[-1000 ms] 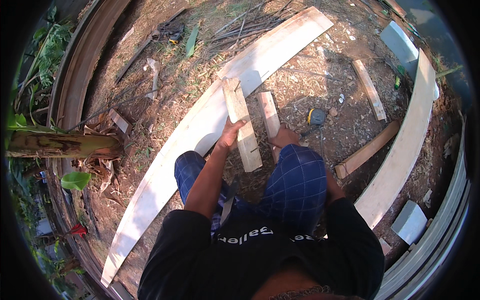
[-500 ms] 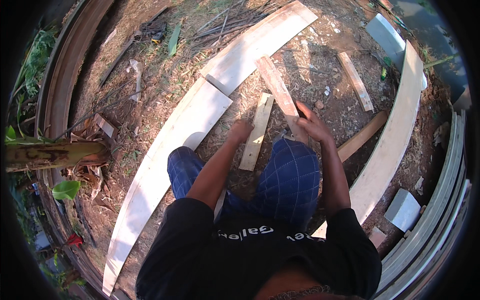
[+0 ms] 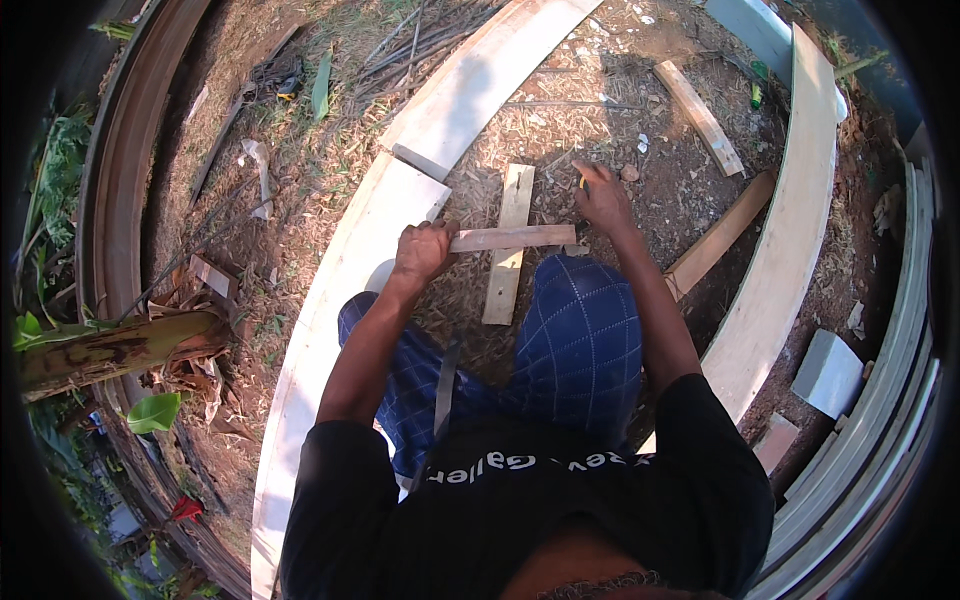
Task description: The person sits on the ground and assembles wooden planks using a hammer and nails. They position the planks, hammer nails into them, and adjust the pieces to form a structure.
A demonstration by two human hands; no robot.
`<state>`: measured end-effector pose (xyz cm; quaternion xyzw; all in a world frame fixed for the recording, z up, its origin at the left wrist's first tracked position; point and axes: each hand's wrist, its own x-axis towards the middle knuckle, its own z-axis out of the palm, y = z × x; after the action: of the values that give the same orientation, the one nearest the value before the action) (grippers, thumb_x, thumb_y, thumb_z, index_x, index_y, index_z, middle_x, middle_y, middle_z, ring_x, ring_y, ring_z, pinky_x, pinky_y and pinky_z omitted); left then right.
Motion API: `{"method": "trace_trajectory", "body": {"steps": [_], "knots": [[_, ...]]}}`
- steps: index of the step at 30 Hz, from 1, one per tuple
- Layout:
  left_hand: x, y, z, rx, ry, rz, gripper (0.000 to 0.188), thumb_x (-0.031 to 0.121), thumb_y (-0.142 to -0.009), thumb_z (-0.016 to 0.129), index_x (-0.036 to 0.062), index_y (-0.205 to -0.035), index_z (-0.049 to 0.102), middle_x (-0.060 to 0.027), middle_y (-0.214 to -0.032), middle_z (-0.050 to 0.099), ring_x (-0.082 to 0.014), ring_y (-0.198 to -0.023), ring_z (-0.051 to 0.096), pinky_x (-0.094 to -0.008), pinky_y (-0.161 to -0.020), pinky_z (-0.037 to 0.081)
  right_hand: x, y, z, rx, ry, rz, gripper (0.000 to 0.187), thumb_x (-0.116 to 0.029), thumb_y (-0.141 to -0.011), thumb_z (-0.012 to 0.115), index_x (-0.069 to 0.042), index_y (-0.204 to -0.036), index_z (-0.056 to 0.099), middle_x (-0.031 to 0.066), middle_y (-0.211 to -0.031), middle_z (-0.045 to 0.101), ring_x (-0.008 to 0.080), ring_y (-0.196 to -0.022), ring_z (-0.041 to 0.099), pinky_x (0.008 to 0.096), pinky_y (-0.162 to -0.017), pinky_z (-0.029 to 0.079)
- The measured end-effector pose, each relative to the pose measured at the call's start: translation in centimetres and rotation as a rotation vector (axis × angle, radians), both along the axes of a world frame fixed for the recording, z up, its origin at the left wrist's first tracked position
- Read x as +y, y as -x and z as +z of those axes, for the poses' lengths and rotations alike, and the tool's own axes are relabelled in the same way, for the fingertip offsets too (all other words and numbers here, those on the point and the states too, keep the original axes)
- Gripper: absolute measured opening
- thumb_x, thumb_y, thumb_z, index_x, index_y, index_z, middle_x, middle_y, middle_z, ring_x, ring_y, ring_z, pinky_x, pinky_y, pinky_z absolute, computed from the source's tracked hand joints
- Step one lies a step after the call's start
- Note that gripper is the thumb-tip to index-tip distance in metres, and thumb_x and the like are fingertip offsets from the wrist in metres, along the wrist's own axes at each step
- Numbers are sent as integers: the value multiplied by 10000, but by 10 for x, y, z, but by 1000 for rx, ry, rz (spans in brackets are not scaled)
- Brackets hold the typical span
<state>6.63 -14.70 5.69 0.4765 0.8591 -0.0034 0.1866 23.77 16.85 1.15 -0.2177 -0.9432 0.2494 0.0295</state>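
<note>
My left hand (image 3: 424, 250) is closed round the left end of a short wooden board (image 3: 515, 237). The board lies level in front of my knees, crossing above a paler short plank (image 3: 508, 262) on the ground. Just beyond the board's right end is my right hand (image 3: 606, 203), apart from it, fingers curled. Something small and yellow shows at its fingers, too little to name. By my right knee, under the board's right end, a small greyish thing (image 3: 576, 250) is partly visible. A flat grey strip (image 3: 447, 385) stands between my legs.
Long pale planks (image 3: 345, 260) curve past on my left; another long plank (image 3: 775, 270) runs along my right. Shorter wood pieces (image 3: 698, 118) lie on the dirt. A grey block (image 3: 828, 373) sits near stacked long strips (image 3: 905, 330). A thick plant stem (image 3: 130, 350) juts in from the left.
The short board has swung from pointing away to lying crosswise. My left hand has taken its left end; my right hand has let go and shifted slightly away. The view has shifted a little.
</note>
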Motion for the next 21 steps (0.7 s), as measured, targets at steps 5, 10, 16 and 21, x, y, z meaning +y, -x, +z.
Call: {"method": "trace_trajectory", "body": {"steps": [5, 10, 16, 21], "knots": [[-21, 8, 8, -48, -30, 179, 446, 328, -790, 790, 144, -1169, 644, -143, -993, 735, -339, -974, 708, -483, -846, 545, 19, -14, -11, -236, -21, -146, 685, -256, -844, 715, -194, -1488, 491, 249, -1553, 377, 459, -1388, 428, 539, -1104, 415], [-39, 22, 33, -41, -45, 507, 538, 395, -776, 802, 128, -1216, 648, -165, -1062, 745, -356, -1012, 714, -473, -878, 550, 12, -31, -10, -68, -466, -637, 695, -239, -849, 710, -151, -1494, 466, 257, -1466, 418, 468, -1346, 460, 556, -1091, 418], [-61, 20, 46, 57, -162, 736, 727, 445, -753, 829, 72, -1340, 618, -213, -1105, 738, -362, -1016, 718, -460, -893, 547, -119, 5, -14, -387, 327, -195, 694, -449, -893, 715, -30, -1399, 492, 217, -1335, 606, 407, -1205, 613, 502, -999, 499], [-28, 0, 63, -89, -229, 726, 698, 389, -750, 850, 72, -1328, 619, -219, -1089, 740, -371, -1006, 719, -459, -888, 538, -130, 25, -39, -445, 360, -272, 1009, -544, -783, 801, -97, -1499, 248, 232, -1327, 628, 408, -1089, 685, 505, -913, 536]]}}
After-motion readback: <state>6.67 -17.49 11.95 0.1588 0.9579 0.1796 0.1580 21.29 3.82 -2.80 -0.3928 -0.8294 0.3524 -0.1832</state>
